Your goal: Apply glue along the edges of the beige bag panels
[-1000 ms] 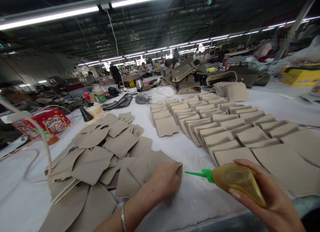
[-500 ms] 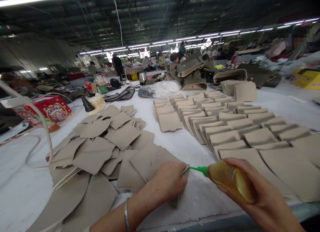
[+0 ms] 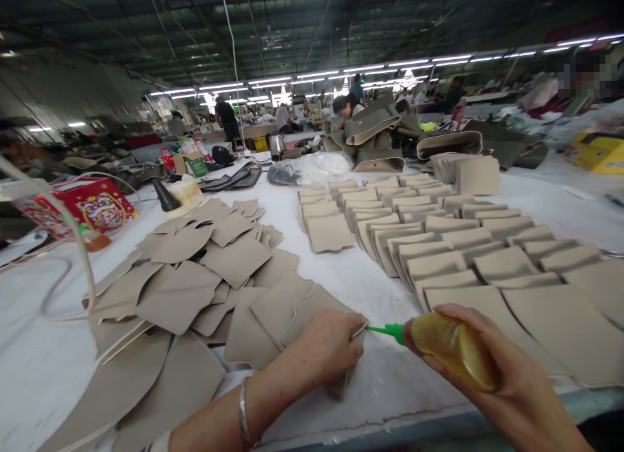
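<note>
My left hand (image 3: 331, 341) is closed on a taupe leather piece (image 3: 316, 305), pinching it near its right corner. In my right hand (image 3: 511, 367) lies a squeeze bottle (image 3: 451, 348) of amber liquid, held on its side with fingers wrapped round it. Its thin green nozzle (image 3: 387, 332) points left, the tip at the edge of the held piece just beside my left fingers. Whether liquid is coming out is too small to tell. A loose heap of similar pieces (image 3: 180, 296) spreads to the left of my left hand.
Overlapping rows of folded taupe pieces (image 3: 439, 244) cover the table's right side. Farther back are a clear plastic bag (image 3: 312, 171) and dark leather bag bodies (image 3: 373, 127). A red patterned box (image 3: 102, 208), a black cone (image 3: 166, 196) and a pale hose (image 3: 73, 224) stand at left.
The view has shifted slightly. Both hands keep nearly the same pose, with the nozzle tip still at the edge of the leather piece.
</note>
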The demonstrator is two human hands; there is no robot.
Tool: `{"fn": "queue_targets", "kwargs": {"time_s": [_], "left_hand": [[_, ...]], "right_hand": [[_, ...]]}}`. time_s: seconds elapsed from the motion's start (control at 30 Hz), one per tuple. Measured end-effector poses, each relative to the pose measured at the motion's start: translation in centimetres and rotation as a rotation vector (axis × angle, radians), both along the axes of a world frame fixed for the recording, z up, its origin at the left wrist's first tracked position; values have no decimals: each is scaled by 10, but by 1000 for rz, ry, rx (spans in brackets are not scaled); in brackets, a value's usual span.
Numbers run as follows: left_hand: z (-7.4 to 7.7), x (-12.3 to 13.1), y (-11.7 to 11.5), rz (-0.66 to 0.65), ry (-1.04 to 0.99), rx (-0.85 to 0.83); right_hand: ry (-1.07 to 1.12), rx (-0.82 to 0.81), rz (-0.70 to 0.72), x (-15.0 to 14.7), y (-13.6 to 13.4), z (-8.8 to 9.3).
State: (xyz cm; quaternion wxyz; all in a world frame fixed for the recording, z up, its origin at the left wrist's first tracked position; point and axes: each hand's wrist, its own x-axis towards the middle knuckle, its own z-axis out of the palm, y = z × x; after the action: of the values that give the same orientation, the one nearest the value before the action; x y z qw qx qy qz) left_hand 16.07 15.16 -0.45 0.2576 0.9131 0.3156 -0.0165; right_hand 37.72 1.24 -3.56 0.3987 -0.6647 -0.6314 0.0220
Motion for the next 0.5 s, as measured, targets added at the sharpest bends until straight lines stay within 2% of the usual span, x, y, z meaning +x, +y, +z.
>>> {"fn": "queue_targets", "kwargs": {"time_s": [0.17, 0.37, 0.5], "left_hand": [[1, -1, 2, 4, -11, -23], [1, -5, 6, -4, -76, -101], [2, -5, 7, 10, -65, -131]], "right_hand": [[-5, 55, -57, 2, 2, -1], [32, 46, -19, 3, 0, -3], [58, 85, -53, 3, 0, -5]]}}
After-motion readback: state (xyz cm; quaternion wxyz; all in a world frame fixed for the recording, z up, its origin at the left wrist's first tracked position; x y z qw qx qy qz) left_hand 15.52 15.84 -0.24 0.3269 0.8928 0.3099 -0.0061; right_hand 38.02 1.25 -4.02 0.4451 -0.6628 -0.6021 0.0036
